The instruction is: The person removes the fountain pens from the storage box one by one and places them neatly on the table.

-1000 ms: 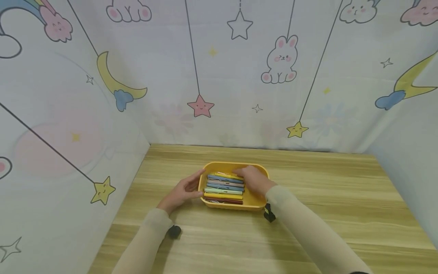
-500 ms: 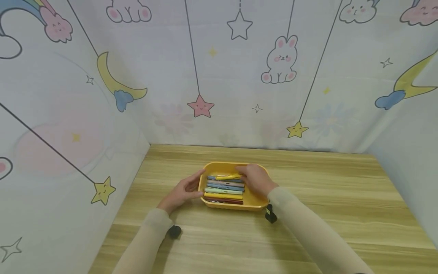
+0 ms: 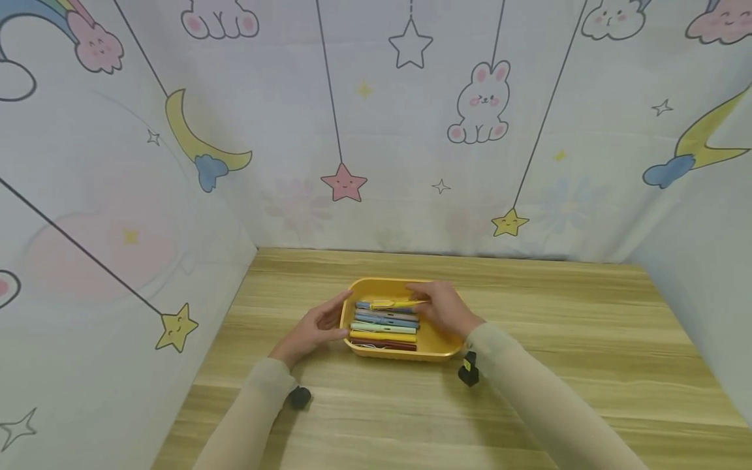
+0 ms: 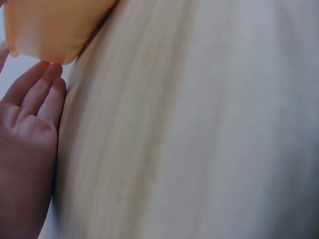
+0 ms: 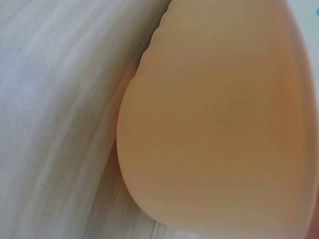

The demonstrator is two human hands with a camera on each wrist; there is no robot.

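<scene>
A yellow tray (image 3: pixel 437 344) stands on the wooden table (image 3: pixel 558 339) and holds several coloured pens (image 3: pixel 384 324) lying side by side. My right hand (image 3: pixel 442 307) reaches into the tray from the right and pinches one end of a yellow pen (image 3: pixel 392 303) at the far side of the row. My left hand (image 3: pixel 314 326) rests against the tray's left wall with straight fingers. The left wrist view shows those fingers (image 4: pixel 42 94) touching the tray's corner (image 4: pixel 50 25). In the right wrist view only the tray's outer wall (image 5: pixel 214 124) and the table (image 5: pixel 50 99) show.
Fabric walls (image 3: pixel 411 130) printed with stars, moons and rabbits close in the table at the left, back and right. Black wrist camera mounts (image 3: pixel 468 373) (image 3: pixel 298 397) hang under both sleeves. Bare wood lies to the right and in front of the tray.
My right hand has shifted a little to the right and drawn the yellow pen up from the row. The left hand and tray have stayed still.
</scene>
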